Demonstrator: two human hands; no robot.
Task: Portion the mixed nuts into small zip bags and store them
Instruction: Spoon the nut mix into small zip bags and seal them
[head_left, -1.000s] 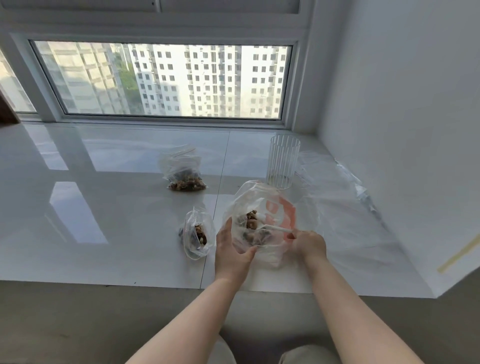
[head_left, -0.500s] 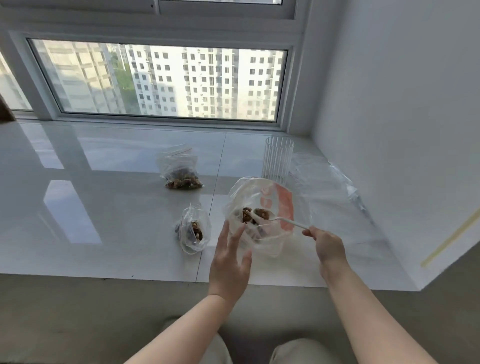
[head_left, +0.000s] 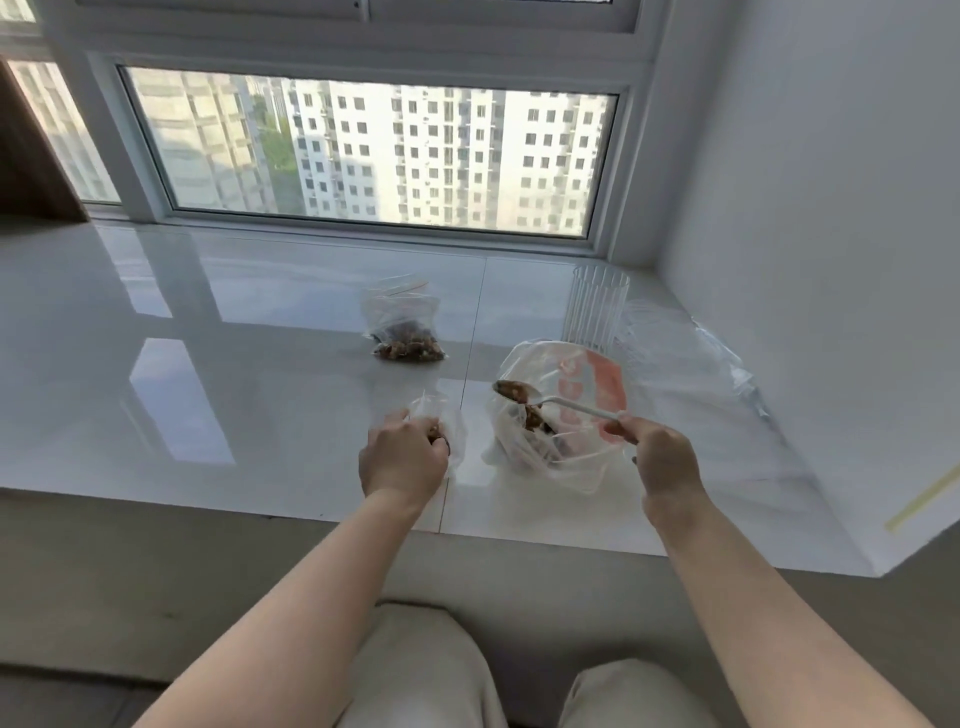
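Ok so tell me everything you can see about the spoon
The spoon is white, apparently plastic, with a slim handle. The right hand pinches the handle's end. It is held roughly level, its bowl carrying brown nuts, above the mouth of the big clear bag with red print, pointing left toward the small bag that the left hand grips.

Loaded spoon hovers over the big nut bag; small zip bag at its 9 o'clock, filled bag at 11.

both hands forward, fingers curled, left's grip apparently closed
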